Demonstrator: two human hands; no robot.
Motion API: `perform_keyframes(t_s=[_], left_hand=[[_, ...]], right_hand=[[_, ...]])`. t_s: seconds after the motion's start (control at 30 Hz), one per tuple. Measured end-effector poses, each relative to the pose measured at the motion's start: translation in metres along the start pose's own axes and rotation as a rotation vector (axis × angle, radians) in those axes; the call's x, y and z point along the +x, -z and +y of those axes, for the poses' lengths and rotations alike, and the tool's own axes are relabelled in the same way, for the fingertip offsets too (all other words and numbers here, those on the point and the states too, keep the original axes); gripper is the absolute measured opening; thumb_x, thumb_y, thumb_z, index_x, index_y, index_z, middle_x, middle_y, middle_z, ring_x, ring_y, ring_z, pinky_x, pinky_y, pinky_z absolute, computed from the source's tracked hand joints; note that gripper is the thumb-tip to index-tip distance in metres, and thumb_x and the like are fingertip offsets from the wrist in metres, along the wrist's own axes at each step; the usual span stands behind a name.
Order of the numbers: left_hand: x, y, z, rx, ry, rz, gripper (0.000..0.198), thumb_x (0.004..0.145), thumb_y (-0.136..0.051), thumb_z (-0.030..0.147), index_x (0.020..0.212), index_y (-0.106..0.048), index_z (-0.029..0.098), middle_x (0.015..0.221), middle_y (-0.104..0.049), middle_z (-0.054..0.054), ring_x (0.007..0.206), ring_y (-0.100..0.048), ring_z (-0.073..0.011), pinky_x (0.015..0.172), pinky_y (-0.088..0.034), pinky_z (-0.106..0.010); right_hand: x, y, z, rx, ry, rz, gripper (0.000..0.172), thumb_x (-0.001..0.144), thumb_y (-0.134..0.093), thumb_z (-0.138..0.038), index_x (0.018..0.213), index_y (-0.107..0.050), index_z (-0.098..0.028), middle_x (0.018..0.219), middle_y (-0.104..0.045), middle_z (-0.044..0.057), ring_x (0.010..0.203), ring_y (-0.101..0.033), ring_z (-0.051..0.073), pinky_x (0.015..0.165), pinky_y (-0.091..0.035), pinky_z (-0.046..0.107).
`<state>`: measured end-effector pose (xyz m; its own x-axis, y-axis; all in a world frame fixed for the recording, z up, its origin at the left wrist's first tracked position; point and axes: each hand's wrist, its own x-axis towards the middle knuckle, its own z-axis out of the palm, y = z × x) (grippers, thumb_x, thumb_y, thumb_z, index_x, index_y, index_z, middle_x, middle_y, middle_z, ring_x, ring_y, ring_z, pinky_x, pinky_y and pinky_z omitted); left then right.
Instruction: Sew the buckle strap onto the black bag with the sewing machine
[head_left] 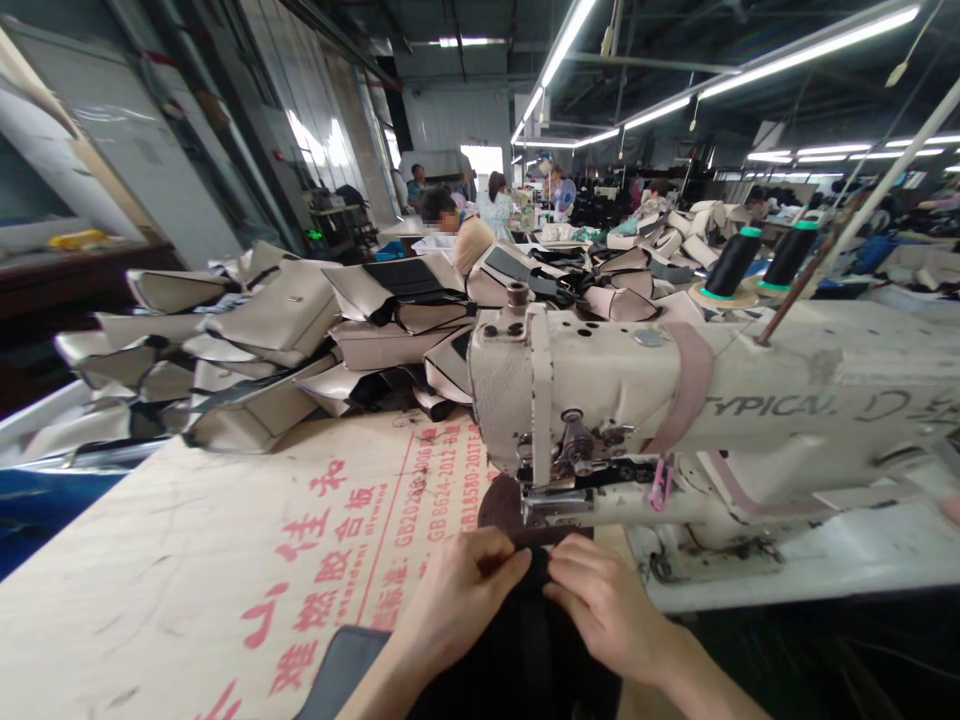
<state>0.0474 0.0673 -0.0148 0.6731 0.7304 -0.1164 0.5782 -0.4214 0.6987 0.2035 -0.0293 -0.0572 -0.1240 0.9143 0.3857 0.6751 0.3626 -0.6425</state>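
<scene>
My left hand point(471, 588) pinches one side of a piece of black fabric point(534, 572), fingers closed. On the other side, my right hand point(600, 590) grips the same fabric between thumb and fingers. The two hands are close together, just in front of the needle area of a cream sewing machine point(600, 390). A dark brown piece point(504, 510) lies beneath the machine's presser area, just beyond my fingers. How it joins the black fabric cannot be made out. More black material hangs down between my forearms.
A printed plywood board point(247, 560) spreads to the left, with a grey panel point(349, 660) at its near edge. Beige bags point(277, 310) are piled behind. Two black thread cones point(731, 262) stand on the right. Several people work farther back.
</scene>
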Motion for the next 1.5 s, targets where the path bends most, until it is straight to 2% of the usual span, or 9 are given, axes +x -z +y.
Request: perform_keyframes(t_s=[0.1,0.2,0.37,0.43,0.57,0.8,1.0,1.23,1.5], left_hand=[[0.006,-0.001,-0.010,-0.108,0.052,-0.066,0.034,0.079,-0.047,0.041,0.057,-0.046,0.016,0.056,-0.036,0.005,0.056,-0.034,-0.0087,0.050,-0.024,-0.022],[0.010,-0.004,-0.016,-0.133,0.073,-0.076,0.034,0.078,-0.047,0.041,0.057,-0.047,0.015,0.055,-0.034,0.005,0.055,-0.032,-0.0085,0.049,-0.022,-0.022],[0.009,-0.005,-0.012,-0.119,0.032,-0.061,0.034,0.079,-0.048,0.041,0.057,-0.049,0.014,0.054,-0.035,0.005,0.054,-0.033,-0.0081,0.049,-0.024,-0.021],[0.002,-0.001,-0.007,-0.100,-0.018,-0.058,0.032,0.081,-0.047,0.040,0.063,-0.053,0.014,0.057,-0.042,0.005,0.056,-0.039,-0.0087,0.051,-0.031,-0.021],[-0.019,0.010,-0.001,-0.027,-0.202,0.015,0.023,0.083,-0.049,0.029,0.104,-0.056,0.021,0.081,-0.059,0.001,0.074,-0.055,-0.0117,0.070,-0.046,-0.023],[-0.030,0.011,-0.006,0.362,-0.453,0.023,0.035,0.088,-0.037,0.015,0.119,-0.051,0.024,0.098,-0.059,-0.004,0.091,-0.056,-0.0141,0.083,-0.049,-0.026],[-0.023,0.003,-0.003,0.453,-0.416,0.034,0.032,0.086,-0.034,0.009,0.108,-0.054,0.021,0.099,-0.056,-0.004,0.090,-0.052,-0.0175,0.083,-0.049,-0.034],[-0.015,0.001,-0.001,0.339,-0.389,0.113,0.025,0.089,-0.032,0.013,0.099,-0.054,0.018,0.092,-0.056,-0.005,0.086,-0.054,-0.0169,0.078,-0.049,-0.032],[-0.008,0.017,0.000,0.127,-0.226,0.028,0.018,0.088,-0.041,0.025,0.092,-0.059,0.022,0.090,-0.059,-0.001,0.085,-0.057,-0.0143,0.077,-0.048,-0.027]], right_hand=[[-0.002,-0.003,0.000,0.054,-0.060,0.066,0.007,0.087,-0.046,-0.018,0.088,-0.052,-0.020,0.088,-0.058,0.002,0.084,-0.051,0.015,0.076,-0.043,0.029],[-0.003,-0.004,-0.002,0.095,-0.152,0.153,0.017,0.086,-0.050,-0.020,0.102,-0.049,-0.023,0.094,-0.058,0.001,0.086,-0.054,0.014,0.077,-0.044,0.028],[0.001,0.001,-0.005,-0.072,-0.024,0.052,0.021,0.089,-0.038,-0.012,0.103,-0.049,-0.021,0.099,-0.056,0.004,0.093,-0.051,0.017,0.083,-0.043,0.033],[0.003,0.003,-0.004,-0.077,0.008,0.038,0.018,0.088,-0.039,-0.011,0.099,-0.051,-0.020,0.092,-0.056,0.004,0.088,-0.051,0.016,0.083,-0.044,0.033],[0.004,0.004,-0.003,0.001,-0.004,0.049,0.014,0.088,-0.041,-0.013,0.093,-0.052,-0.020,0.086,-0.056,0.002,0.084,-0.051,0.015,0.076,-0.044,0.030],[0.006,0.001,-0.005,0.039,-0.067,0.113,0.015,0.089,-0.040,-0.015,0.095,-0.053,-0.020,0.089,-0.057,0.002,0.086,-0.052,0.016,0.077,-0.042,0.030],[0.013,0.005,-0.006,0.050,-0.100,0.090,0.016,0.089,-0.040,-0.015,0.097,-0.053,-0.021,0.093,-0.055,0.003,0.089,-0.052,0.015,0.077,-0.043,0.029],[0.017,0.005,-0.001,0.168,-0.110,0.058,0.017,0.090,-0.039,-0.019,0.098,-0.054,-0.020,0.097,-0.055,0.004,0.092,-0.052,0.015,0.082,-0.043,0.028],[0.024,0.002,0.005,0.234,-0.159,0.079,0.026,0.091,-0.039,-0.031,0.083,-0.059,-0.017,0.083,-0.060,0.002,0.079,-0.055,0.013,0.071,-0.042,0.025]])
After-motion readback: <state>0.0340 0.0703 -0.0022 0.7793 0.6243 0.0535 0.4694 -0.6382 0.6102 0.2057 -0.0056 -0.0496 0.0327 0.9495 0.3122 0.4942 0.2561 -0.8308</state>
